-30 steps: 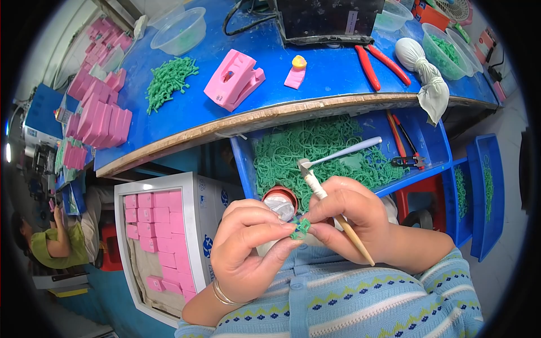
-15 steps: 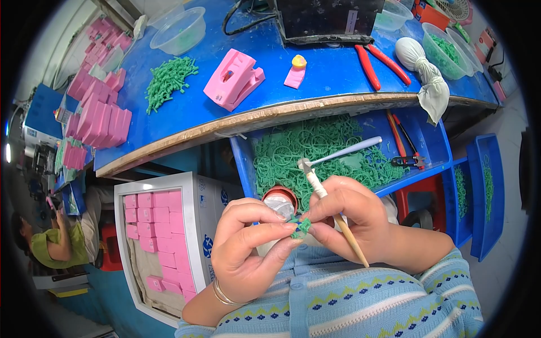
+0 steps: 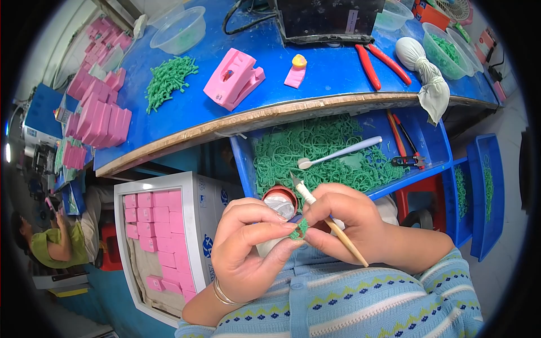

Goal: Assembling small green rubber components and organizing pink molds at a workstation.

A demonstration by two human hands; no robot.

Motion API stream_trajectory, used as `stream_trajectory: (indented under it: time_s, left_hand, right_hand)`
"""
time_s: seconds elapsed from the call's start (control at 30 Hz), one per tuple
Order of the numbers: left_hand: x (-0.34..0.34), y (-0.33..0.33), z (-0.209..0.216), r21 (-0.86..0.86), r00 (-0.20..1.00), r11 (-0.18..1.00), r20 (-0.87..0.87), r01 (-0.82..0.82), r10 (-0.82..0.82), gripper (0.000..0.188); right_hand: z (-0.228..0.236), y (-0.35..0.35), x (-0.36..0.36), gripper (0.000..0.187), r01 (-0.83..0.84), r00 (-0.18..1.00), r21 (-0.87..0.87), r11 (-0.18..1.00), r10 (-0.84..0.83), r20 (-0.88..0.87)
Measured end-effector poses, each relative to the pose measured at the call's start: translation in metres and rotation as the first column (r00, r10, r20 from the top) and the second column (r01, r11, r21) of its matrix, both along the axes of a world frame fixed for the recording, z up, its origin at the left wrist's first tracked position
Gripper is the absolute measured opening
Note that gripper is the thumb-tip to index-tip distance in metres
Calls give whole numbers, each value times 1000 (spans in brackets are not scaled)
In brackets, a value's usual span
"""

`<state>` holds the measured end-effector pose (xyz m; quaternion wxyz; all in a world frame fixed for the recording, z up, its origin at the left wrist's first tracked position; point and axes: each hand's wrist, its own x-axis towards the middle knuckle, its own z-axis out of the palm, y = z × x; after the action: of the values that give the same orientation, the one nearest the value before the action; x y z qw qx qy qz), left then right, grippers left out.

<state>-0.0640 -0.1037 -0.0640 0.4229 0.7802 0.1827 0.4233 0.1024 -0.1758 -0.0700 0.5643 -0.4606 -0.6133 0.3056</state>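
Observation:
Pinched between the thumb and fingers of my left hand is a small green molded piece. My right hand grips a craft knife with a wooden handle and white wrapping near its blade, which points up and away. The right thumb and forefinger close in at the green piece's right side, with their tips touching or nearly touching it. Just beyond the fingers is a reddish-brown cup with something whitish in it. The piece's underside is hidden by my fingers.
A blue drawer of green scraps holds a pale-handled brush and pliers. On the blue table lie a pink block mold, a green pile and red-handled pliers. A white box of pink blocks stands left; a person sits beyond.
The knife has tilted, its blade end dropping nearer and to the left, away from the brush head. The green piece has turned slightly between my fingers. My left hand stays in place.

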Motion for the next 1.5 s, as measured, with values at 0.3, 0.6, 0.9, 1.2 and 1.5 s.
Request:
stream_trajectory:
  time_s: [0.3, 0.6, 0.9, 1.2, 1.5]
  left_hand:
    - [-2, 2, -1, 9, 1000, 1000, 6, 9, -9, 27]
    - [2, -5, 0, -287, 997, 958, 77, 4, 19, 43]
    - [-4, -5, 2, -286, 996, 955, -6, 81, -86, 33]
    - [21, 3, 35, -406, 758, 665, 514, 627, -401, 36]
    - [66, -15, 41, -135, 386, 410, 676, 902, -628, 68]
  right_hand:
    - [-1, 1, -1, 17, 3, 1000, 14, 1000, -3, 9]
    - [8, -4, 1, 12, -254, 785, -404, 879, -57, -617]
    - [8, -8, 3, 11, -221, 757, -377, 900, -86, -648]
    - [33, -7, 70, 10, 362, 932, 90, 928, -362, -9]
    - [89, -18, 280, 21, 816, 276, 423, 393, -909, 312]
